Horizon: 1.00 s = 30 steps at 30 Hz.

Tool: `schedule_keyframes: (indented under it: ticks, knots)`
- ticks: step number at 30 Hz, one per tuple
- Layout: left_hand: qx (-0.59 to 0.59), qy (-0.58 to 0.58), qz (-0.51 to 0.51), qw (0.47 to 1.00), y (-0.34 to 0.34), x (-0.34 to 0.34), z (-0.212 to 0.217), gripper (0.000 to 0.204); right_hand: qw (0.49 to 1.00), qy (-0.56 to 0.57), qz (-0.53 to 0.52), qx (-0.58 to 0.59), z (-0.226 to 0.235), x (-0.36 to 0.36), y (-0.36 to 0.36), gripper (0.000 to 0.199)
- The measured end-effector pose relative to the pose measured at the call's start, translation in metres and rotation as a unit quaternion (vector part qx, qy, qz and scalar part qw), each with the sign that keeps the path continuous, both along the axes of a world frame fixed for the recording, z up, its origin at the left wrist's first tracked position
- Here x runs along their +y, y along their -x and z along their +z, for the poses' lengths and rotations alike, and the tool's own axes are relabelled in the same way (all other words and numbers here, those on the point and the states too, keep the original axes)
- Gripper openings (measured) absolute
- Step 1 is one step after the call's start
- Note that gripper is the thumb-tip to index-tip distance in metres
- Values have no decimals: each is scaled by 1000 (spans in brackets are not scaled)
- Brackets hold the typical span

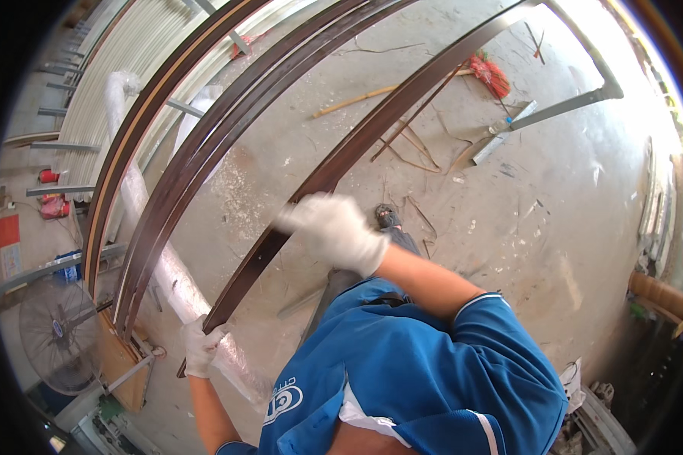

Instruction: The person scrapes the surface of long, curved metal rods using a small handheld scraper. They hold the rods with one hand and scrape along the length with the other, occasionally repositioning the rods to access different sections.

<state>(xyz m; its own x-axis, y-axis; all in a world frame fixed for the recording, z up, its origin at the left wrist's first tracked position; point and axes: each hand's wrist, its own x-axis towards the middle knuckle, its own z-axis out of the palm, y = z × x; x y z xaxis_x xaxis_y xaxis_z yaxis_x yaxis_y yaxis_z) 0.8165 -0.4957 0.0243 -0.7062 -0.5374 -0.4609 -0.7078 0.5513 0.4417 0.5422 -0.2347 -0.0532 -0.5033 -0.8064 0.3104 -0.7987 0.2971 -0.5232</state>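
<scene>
Beside a floor fan (57,334) at far left, the gloved left hand (201,345) is clenched around the near end of a long dark metal profile (341,155). Further right, the gloved right hand (334,231) grips that same profile, which slants up over the dusty concrete floor (546,227).

White gloves (334,227) are gripping a dark brown metal strip (372,129); a blue white-trimmed shirt (417,364) is showing above the grey floor (539,227).
</scene>
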Motion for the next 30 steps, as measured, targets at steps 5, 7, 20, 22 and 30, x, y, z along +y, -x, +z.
schedule_keyframes:
  ticks: [5, 7, 20, 22, 30]
  knots:
    - [-54, 53, -24, 997, -3, -3, 0, 34, 905, 194, -351, 142, -3, 96, 174, 44]
    - [-5, 68, -66, 995, -4, -3, -1, 49, 857, -19, -462, 230, -6, 121, 226, 50]
    - [61, 30, -75, 995, -7, -8, -5, 44, 906, -48, -351, 234, -17, -9, 44, 52]
    - [99, 38, -105, 989, -8, -11, -11, 35, 911, -63, -335, 231, -13, -43, -13, 46]
    - [45, 27, -109, 993, -8, -13, -10, 38, 991, 8, -55, 121, 14, -100, -176, 46]
